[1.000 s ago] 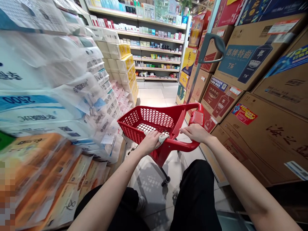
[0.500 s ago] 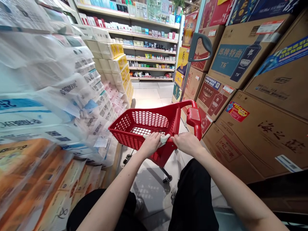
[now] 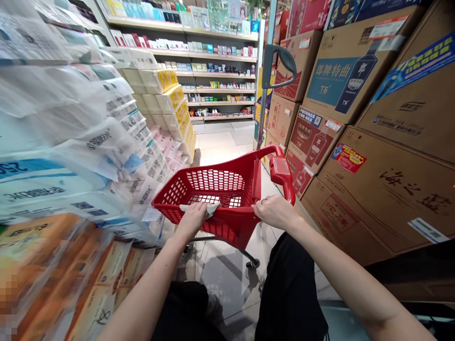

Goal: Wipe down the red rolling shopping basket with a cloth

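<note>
One soft thing, one stiff thing, both in hand

From my remote seat I judge the crumpled, off-white cloth [image 3: 213, 208] soft, light and limp: nothing to break, best pinned under the fingers with its loose ends tucked in so that it does not bunch or slip. It lies near the centre of the frame, on the near rim of the red plastic, mesh-walled shopping cart [image 3: 245, 225], directly under the bare left hand [image 3: 194, 217] and poking out on both sides of it. That hand is closed over the cloth and holds it against the rim.

The cart looks stiff, smooth and hard to damage. It stands on a dark castor wheel [image 3: 253, 263], so I expect it to roll readily; I would brace it by the thick rim or the red looped handle [image 3: 288, 185] rather than the thin mesh. The bare right hand [image 3: 275, 210], right of centre, is clamped on the rim's corner, near the handle's lower end and apart from the cloth.

Farther out, white plastic-wrapped packs [image 3: 39, 184] fill the left of the frame, orange plastic-wrapped packs [image 3: 53, 241] the lower left, and brown cardboard cartons [image 3: 391, 201] the right.
</note>
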A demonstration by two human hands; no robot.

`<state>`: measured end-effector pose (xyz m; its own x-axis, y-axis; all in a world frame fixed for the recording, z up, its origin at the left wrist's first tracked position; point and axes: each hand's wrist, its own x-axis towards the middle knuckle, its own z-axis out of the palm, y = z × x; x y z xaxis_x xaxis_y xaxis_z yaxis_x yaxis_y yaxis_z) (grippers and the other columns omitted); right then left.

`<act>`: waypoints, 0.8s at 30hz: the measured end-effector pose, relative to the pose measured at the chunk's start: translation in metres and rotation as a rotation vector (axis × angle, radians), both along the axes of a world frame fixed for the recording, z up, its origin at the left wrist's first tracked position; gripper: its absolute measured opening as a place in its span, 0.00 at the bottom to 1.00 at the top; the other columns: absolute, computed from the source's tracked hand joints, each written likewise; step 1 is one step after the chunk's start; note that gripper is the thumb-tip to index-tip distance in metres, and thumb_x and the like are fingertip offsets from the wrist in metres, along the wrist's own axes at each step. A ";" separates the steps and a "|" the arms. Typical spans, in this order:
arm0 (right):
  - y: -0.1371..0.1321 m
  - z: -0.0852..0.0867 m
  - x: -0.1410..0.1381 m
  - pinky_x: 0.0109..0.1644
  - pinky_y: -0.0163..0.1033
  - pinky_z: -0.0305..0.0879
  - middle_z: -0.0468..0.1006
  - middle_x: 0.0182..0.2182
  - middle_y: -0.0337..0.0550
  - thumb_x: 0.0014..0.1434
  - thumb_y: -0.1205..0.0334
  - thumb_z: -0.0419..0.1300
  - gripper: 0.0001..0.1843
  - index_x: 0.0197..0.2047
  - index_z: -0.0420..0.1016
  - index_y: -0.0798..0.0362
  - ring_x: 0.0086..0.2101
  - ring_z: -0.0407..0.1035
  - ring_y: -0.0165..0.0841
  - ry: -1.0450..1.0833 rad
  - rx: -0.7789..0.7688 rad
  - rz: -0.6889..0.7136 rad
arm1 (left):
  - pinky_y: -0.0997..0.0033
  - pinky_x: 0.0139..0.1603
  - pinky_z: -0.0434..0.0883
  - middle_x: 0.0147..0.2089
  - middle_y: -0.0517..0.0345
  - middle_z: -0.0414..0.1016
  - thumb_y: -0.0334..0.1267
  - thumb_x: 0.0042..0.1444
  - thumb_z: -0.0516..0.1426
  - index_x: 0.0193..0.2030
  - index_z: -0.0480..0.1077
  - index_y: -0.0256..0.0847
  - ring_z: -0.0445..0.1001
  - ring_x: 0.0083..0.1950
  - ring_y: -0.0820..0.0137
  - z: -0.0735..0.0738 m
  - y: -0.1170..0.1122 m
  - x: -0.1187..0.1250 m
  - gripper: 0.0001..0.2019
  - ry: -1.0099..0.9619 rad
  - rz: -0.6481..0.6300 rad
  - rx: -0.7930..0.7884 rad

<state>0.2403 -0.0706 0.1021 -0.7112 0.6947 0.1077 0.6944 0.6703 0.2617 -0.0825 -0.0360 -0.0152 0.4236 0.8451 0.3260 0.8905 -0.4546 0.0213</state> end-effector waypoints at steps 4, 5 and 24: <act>0.002 -0.003 0.003 0.29 0.36 0.55 0.77 0.27 0.51 0.67 0.65 0.37 0.22 0.33 0.70 0.58 0.28 0.73 0.38 0.014 0.013 -0.035 | 0.61 0.47 0.64 0.39 0.51 0.67 0.36 0.62 0.46 0.44 0.65 0.37 0.65 0.42 0.64 0.008 -0.008 0.033 0.10 0.015 -0.060 -0.038; 0.003 -0.004 0.004 0.29 0.36 0.55 0.77 0.26 0.51 0.67 0.64 0.38 0.22 0.32 0.70 0.57 0.28 0.73 0.38 0.019 0.021 -0.040 | 0.62 0.47 0.64 0.40 0.51 0.67 0.36 0.62 0.46 0.44 0.65 0.37 0.65 0.42 0.64 0.010 -0.009 0.046 0.09 0.005 -0.096 -0.051; 0.004 -0.002 -0.018 0.36 0.38 0.64 0.80 0.33 0.55 0.68 0.58 0.39 0.27 0.36 0.77 0.59 0.33 0.75 0.39 0.055 -0.123 -0.296 | 0.62 0.42 0.64 0.40 0.51 0.67 0.38 0.62 0.46 0.43 0.63 0.38 0.65 0.41 0.64 0.025 -0.025 0.091 0.09 -0.057 -0.115 -0.037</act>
